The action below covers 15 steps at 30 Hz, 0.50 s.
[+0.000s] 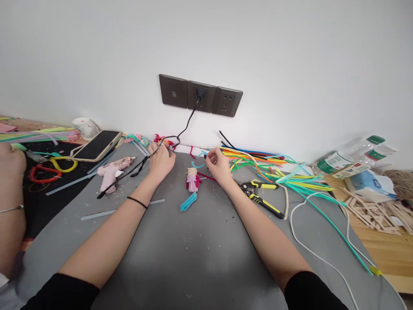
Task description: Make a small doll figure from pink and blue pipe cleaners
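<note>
Now, left hand: my left hand is reaching to the back of the grey surface, close to the wall. Its fingers are pinching shut on a colourful twist, with the black cord running right against them.
Right hand: my right hand is hovering just beside a cyan curl. Its fingers are curling half closed, and I cannot tell whether they are gripping anything.
Between the hands: a little pink figure is lying untouched on the surface, slightly nearer to me, with a blue strip just below it.
Doing it well: I am judging that the twist is calling for a firm pinch close to its end. The cord is best left outside the grip, so that nothing is tugging at the wall socket.
Watching for: the glue gun is lying along the cord, near the left forearm. The yellow-handled pliers are lying by the right wrist. Another person's arm is resting at the far left.
</note>
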Each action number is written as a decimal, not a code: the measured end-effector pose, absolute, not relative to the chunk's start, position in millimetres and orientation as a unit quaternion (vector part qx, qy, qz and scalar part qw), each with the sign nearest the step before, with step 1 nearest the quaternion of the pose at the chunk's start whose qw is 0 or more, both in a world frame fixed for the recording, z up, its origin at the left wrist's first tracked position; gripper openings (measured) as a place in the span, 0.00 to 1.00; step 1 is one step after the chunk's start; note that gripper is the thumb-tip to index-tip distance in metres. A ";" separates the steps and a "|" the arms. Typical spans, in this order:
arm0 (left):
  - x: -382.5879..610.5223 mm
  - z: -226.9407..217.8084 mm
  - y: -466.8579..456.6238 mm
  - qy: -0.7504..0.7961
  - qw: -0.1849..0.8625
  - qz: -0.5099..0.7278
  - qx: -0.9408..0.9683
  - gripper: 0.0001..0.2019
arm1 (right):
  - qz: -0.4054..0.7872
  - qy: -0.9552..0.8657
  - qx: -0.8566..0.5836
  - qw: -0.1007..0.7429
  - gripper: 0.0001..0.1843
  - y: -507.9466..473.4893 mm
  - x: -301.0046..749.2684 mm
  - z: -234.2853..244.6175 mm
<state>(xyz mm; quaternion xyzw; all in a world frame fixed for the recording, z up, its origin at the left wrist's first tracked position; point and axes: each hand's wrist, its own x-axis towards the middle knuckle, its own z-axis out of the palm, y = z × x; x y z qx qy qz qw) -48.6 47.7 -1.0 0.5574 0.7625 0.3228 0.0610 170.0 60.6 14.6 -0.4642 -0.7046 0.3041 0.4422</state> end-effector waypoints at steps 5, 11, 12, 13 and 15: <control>-55.5 -1.1 50.7 0.780 0.014 0.278 0.560 0.27 | 0.275 -0.700 -0.505 0.424 0.06 65.3 175.7 9.4; -54.5 -1.0 52.3 0.776 0.061 0.248 0.577 0.23 | 0.247 -0.716 -0.521 0.394 0.08 69.3 178.4 3.4; -54.5 -1.0 52.7 0.774 0.061 0.256 0.576 0.22 | 0.247 -0.716 -0.522 0.392 0.08 69.4 178.2 2.8; -54.8 -1.3 53.3 0.770 0.063 0.267 0.576 0.20 | 0.246 -0.716 -0.524 0.391 0.09 69.3 177.9 2.4; -56.1 -3.2 55.4 0.756 0.076 0.298 0.578 0.15 | 0.239 -0.713 -0.533 0.389 0.10 69.4 177.8 2.0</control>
